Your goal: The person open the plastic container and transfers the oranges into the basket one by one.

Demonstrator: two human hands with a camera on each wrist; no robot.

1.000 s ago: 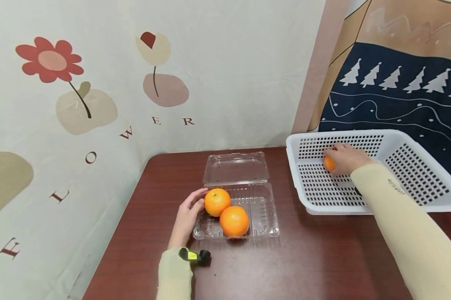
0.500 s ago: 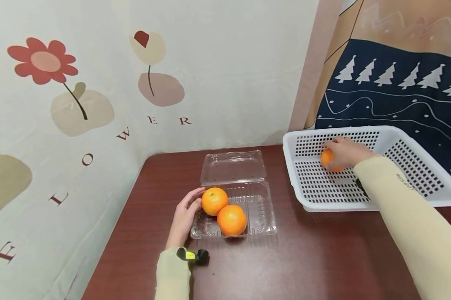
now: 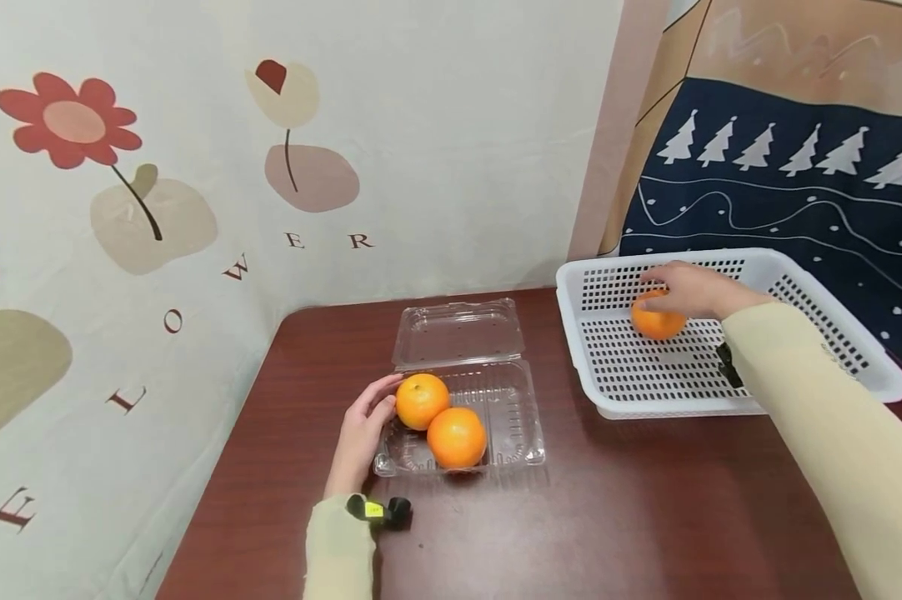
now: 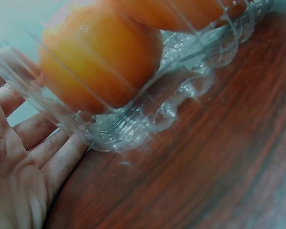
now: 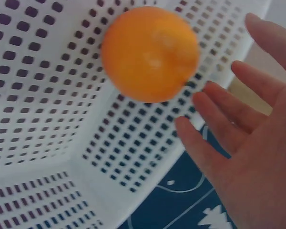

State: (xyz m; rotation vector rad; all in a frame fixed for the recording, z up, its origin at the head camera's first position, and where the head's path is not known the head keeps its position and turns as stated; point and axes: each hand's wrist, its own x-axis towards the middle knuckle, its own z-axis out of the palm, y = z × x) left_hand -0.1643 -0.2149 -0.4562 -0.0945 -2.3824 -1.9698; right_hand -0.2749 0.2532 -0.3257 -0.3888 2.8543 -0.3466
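Note:
My left hand [image 3: 361, 433] rests against the left side of a clear plastic clamshell box [image 3: 514, 417], its lid [image 3: 458, 333] folded back. In the left wrist view, the fingers [image 4: 62, 157] lie nearly straight along the outer wall. Two oranges sit in the box's left half: one [image 3: 421, 402] beside the hand, another [image 3: 457, 437] in front of it, touching it. At the right, my right hand [image 3: 699, 289] hovers over a third orange [image 3: 661, 323] in a white basket [image 3: 601, 400]. The right wrist view shows its fingers [image 5: 214, 119] spread, apart from that orange [image 5: 150, 55].
The box stands on a dark red-brown table [image 3: 571, 517], with the basket to its right. A pale flower-print cloth [image 3: 451, 150] hangs behind, and a navy cloth with white trees [image 3: 781, 200] is behind the basket. Black camera mounts [image 3: 379, 510] sit at the wrists.
My right hand has risen and shifted back over the basket's orange, so more of that fruit shows. The left hand keeps its place at the box. The head view has drifted slightly right.

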